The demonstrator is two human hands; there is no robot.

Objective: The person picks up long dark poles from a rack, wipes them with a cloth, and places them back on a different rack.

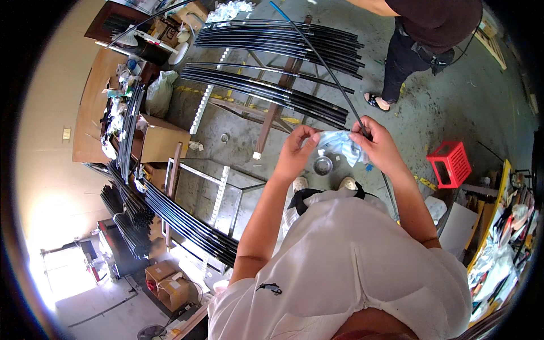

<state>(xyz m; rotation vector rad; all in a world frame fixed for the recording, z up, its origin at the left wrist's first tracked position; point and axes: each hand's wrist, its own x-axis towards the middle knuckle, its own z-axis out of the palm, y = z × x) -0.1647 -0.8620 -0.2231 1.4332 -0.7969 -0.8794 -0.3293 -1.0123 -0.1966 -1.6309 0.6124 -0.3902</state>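
Observation:
A light blue and white cloth (341,144) is stretched between my two hands in front of my body. My left hand (296,152) pinches its left edge between thumb and fingers. The cloth's other end is in my right hand (378,146), whose fingers also close round a long thin black rod (334,77). That rod slants from the top of the view, where its tip is blue, down past my right hand toward my right side. Below the cloth, a small round metal bowl (323,165) is on the floor near my feet.
Black rods (272,42) lie in rows across a low rack (271,122) ahead. More rods (187,218) rest on a frame at left, near cardboard boxes (161,141). A red plastic crate (449,164) stands at right. Another person (405,62) stands at the far right.

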